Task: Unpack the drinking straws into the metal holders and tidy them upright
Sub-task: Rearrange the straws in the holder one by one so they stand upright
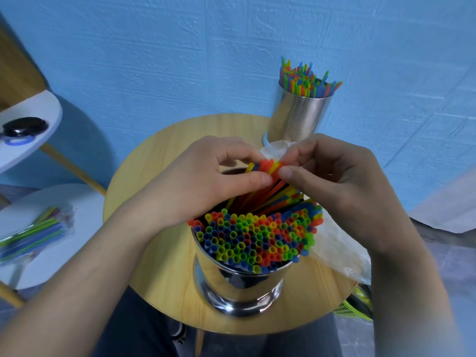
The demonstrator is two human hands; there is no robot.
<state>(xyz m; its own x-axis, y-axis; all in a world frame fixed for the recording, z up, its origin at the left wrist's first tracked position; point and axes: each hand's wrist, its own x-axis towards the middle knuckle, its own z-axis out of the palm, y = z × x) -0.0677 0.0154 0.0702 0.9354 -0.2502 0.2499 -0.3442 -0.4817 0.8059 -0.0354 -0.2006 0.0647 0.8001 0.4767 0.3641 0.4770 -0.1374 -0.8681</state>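
Table (154, 161): left half is lying open. Near holder (239, 282) is standing centre, straws (252, 238) filling its mouth. Far holder (298, 114) and wrapper (340, 251) are blocking the right.

The straws (255, 240) are showing red, orange, yellow, green and blue, mixed in no order. The near holder (239, 287) and the far holder (298, 114) are gleaming mirror-silver. The table (164, 140) is showing pale yellow wood grain. The wall (154, 60) is showing sky blue, faintly brick-patterned.
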